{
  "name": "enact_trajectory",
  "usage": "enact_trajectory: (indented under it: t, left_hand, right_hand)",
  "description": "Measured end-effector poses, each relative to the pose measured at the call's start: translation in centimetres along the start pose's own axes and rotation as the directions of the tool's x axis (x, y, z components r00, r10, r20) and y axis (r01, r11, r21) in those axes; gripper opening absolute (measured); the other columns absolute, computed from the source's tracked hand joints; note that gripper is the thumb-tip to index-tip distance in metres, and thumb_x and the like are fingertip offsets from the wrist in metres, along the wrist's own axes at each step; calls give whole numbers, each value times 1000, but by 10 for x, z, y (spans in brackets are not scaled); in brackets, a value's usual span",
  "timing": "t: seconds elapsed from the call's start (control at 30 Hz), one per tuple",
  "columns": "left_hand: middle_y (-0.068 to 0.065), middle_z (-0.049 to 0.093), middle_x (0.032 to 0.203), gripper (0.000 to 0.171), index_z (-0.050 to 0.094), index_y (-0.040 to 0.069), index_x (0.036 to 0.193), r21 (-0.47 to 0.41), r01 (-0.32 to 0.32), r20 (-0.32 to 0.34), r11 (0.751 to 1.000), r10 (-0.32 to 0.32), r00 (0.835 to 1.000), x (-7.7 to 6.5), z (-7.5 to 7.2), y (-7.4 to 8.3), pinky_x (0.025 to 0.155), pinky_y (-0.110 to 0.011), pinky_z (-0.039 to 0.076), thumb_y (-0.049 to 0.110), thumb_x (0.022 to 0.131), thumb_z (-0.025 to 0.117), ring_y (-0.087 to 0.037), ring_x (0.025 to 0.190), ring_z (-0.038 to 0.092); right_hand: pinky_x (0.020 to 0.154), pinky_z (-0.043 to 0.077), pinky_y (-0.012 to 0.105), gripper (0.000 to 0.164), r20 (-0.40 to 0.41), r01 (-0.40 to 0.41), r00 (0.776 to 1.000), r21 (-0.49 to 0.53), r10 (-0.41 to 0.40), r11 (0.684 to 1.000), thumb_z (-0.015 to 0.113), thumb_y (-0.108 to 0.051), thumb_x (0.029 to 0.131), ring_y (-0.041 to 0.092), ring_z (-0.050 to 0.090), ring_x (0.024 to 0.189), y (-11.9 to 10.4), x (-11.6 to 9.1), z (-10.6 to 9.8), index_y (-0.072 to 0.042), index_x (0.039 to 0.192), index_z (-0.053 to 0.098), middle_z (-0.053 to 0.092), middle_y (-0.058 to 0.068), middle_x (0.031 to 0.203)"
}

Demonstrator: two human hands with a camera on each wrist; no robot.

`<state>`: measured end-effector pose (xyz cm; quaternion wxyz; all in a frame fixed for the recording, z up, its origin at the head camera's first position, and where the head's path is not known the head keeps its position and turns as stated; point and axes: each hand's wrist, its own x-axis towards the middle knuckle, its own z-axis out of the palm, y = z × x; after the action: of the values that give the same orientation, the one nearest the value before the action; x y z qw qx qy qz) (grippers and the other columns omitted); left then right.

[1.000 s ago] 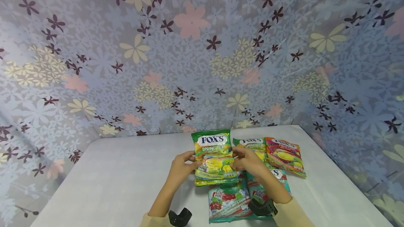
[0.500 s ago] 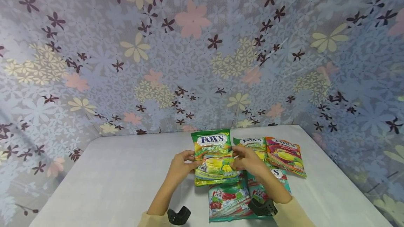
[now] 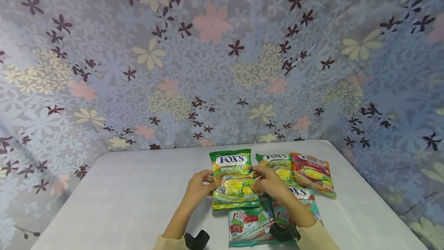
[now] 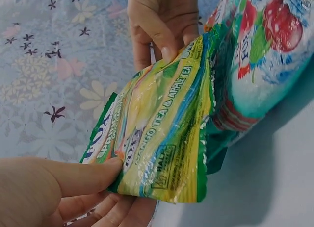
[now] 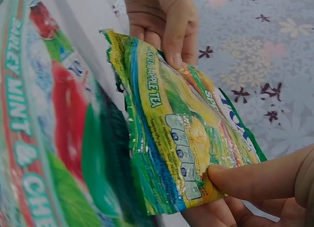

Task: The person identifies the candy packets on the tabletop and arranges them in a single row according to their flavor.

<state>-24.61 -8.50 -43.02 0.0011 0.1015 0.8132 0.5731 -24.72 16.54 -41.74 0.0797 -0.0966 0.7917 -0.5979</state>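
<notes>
A green and yellow Spring Tea candy bag [image 3: 233, 180] is held upright between both hands, its printed front facing the head camera. My left hand [image 3: 199, 185] grips its left edge, thumb on the front and fingers behind, as the left wrist view shows with the thumb [image 4: 93, 175]. My right hand [image 3: 268, 180] pinches the opposite edge the same way; in the right wrist view its thumb [image 5: 255, 178] presses near the bottom corner. Below and partly behind the held bag lies a teal cherry-and-mint candy bag [image 3: 249, 227].
Right of the held bag lie a second Spring Tea bag [image 3: 277, 165] and a red Fruits bag [image 3: 313, 174]. Another teal bag [image 3: 305, 200] sits partly under the right forearm. All lie on a white table [image 3: 138, 196] before a flowered cloth backdrop [image 3: 222, 68].
The held candy bag and both hands have shifted slightly downward in the head view over the last half second. Both hands keep their grip on it.
</notes>
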Motion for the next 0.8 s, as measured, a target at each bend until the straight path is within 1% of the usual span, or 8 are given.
enact_trajectory:
  t: [0.2, 0.27, 0.4, 0.47, 0.57, 0.67, 0.7, 0.8]
  left_hand:
    - [-18, 64, 95, 40, 58, -11, 120, 45, 16, 18, 999, -17, 1000, 2, -8, -9, 59, -33, 57, 5, 86, 72, -21, 66, 68]
    - [-18, 64, 95, 43, 57, -12, 121, 60, 27, 17, 998, -28, 999, 3, -15, -14, 58, -33, 57, 6, 86, 72, -21, 66, 67]
    - [-14, 65, 91, 39, 59, -11, 119, 66, 74, 7, 995, -75, 997, 6, -32, -21, 59, -34, 57, 4, 85, 72, -22, 68, 67]
    - [-12, 66, 88, 35, 61, -10, 116, 64, 106, -13, 992, -105, 994, 6, -42, -24, 59, -34, 57, 3, 85, 72, -21, 69, 67]
    - [-11, 67, 84, 33, 62, -12, 111, 70, 149, -69, 986, -144, 987, 5, -58, -28, 59, -35, 57, 1, 83, 73, -22, 68, 67]
    - [-14, 68, 86, 37, 60, -15, 113, 79, 190, -130, 979, -179, 975, 1, -75, -32, 60, -36, 57, 0, 82, 72, -23, 68, 67]
    - [-15, 68, 86, 37, 60, -16, 113, 89, 201, -149, 976, -187, 971, 0, -81, -33, 60, -36, 57, 0, 82, 73, -24, 68, 67]
    - [-18, 69, 88, 37, 61, -16, 113, 130, 229, -198, 965, -201, 959, -4, -97, -37, 60, -35, 57, 3, 83, 72, -22, 67, 67]
  right_hand:
    - [55, 39, 34, 65, 13, -3, 1000, -38, 4, 999, 65, 5, 80, 20, 44, 67, 3, 8, 10, 12, 139, 39, 49, 15, 99]
    - [55, 38, 34, 62, 38, 9, 999, -63, -7, 998, 64, 7, 79, 20, 43, 66, 2, 15, 16, 13, 137, 40, 48, 14, 96]
    - [53, 41, 32, 52, 96, 49, 995, -107, -39, 993, 64, 10, 78, 19, 44, 64, -2, 33, 32, 13, 127, 47, 47, 13, 91]
    - [53, 43, 31, 43, 127, 64, 991, -119, -49, 991, 64, 12, 78, 18, 45, 64, -6, 41, 42, 11, 118, 50, 45, 13, 89]
    - [51, 43, 30, 27, 168, 70, 985, -130, -48, 989, 64, 14, 79, 17, 43, 63, -13, 51, 59, 6, 101, 51, 41, 10, 82]
    - [51, 40, 28, 23, 179, 100, 982, -188, -65, 977, 68, 13, 79, 16, 41, 60, -22, 60, 79, 3, 88, 49, 39, 7, 75]
    - [50, 42, 28, 23, 180, 104, 981, -208, -66, 973, 69, 13, 79, 15, 43, 58, -24, 63, 85, 3, 86, 49, 39, 6, 73]
    - [50, 47, 30, 22, 174, 112, 983, -265, -67, 958, 72, 11, 78, 16, 52, 55, -30, 71, 104, 5, 86, 52, 42, 5, 69]
